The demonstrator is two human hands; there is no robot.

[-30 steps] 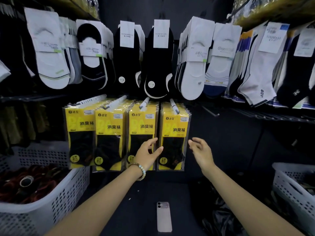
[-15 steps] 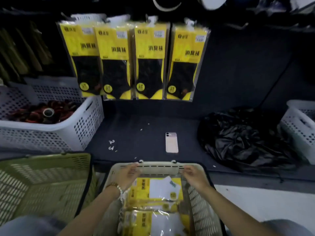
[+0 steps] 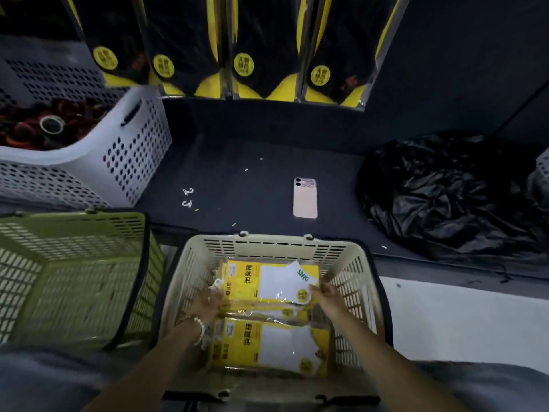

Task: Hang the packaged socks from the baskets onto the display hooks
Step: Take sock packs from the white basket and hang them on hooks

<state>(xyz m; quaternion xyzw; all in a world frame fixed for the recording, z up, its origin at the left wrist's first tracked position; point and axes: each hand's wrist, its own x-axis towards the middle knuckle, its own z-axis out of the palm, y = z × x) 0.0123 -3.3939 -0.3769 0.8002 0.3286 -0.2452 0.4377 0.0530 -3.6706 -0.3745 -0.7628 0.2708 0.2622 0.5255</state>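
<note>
Both left hand and right hand are touching the sock pack, grip unclear; probably light, slippery: pinch by its hanger.

We see yellow-white sock packs in beige basket, green basket, white perforated basket, pink phone, black bag.

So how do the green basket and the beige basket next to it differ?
The green basket shows nothing inside; the beige basket holds yellow sock packs. The left hand and right hand are in the beige basket, not the green basket. Both have slotted plastic walls.
</note>
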